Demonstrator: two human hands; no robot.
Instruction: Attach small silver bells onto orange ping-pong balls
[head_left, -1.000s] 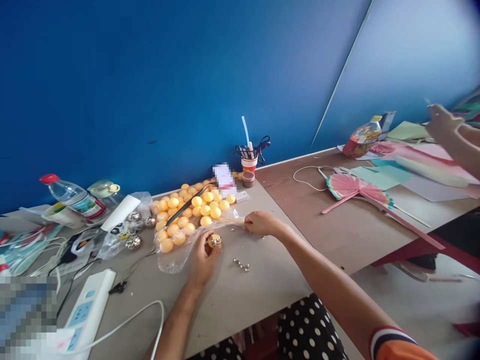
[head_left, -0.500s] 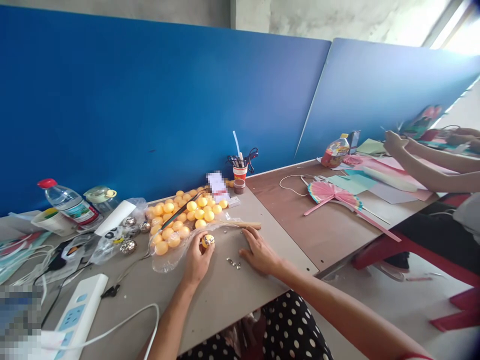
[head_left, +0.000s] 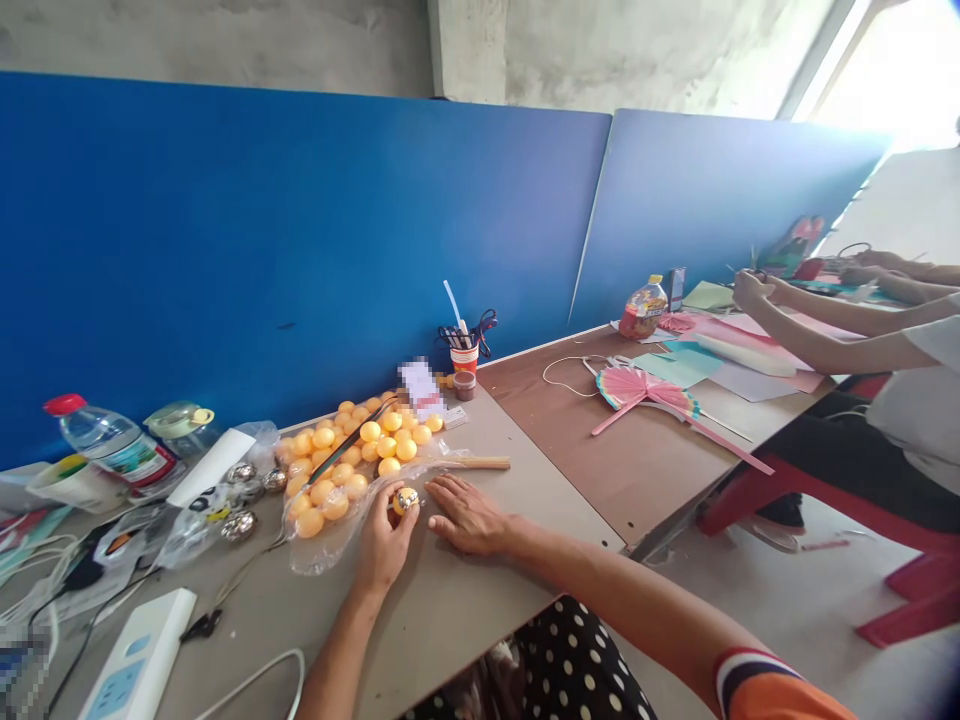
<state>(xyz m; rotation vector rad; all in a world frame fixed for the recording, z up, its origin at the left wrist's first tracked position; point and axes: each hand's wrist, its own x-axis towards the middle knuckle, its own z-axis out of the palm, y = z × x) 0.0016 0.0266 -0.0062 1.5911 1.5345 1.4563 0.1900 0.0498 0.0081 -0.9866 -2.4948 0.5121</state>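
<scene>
My left hand (head_left: 382,550) is closed round an orange ping-pong-like ball (head_left: 406,499), part of which is covered in shiny silver pieces. Just to its right, my right hand (head_left: 471,518) lies flat on the grey tabletop, fingers stretched out, near the ball. The small silver pieces seen earlier on the table are hidden, apparently by this hand. Beyond my left hand, many plain orange balls (head_left: 334,495) lie on and in a clear plastic bag (head_left: 319,562). A long, thin black tool (head_left: 351,445) rests across them. Several silver-covered balls (head_left: 238,526) sit at the left.
A wooden stick (head_left: 484,463) lies behind my right hand. A paper cup (head_left: 463,358) of tools stands by the blue partition (head_left: 300,240). At left are a bottle (head_left: 112,440) and a power strip (head_left: 139,650). Right, a pink paper fan (head_left: 637,385) lies near a co-worker's arms (head_left: 832,340).
My right hand has moved left, closer to the ball and over where the silver pieces lay. My left hand still holds the ball. The camera view has shifted slightly.
</scene>
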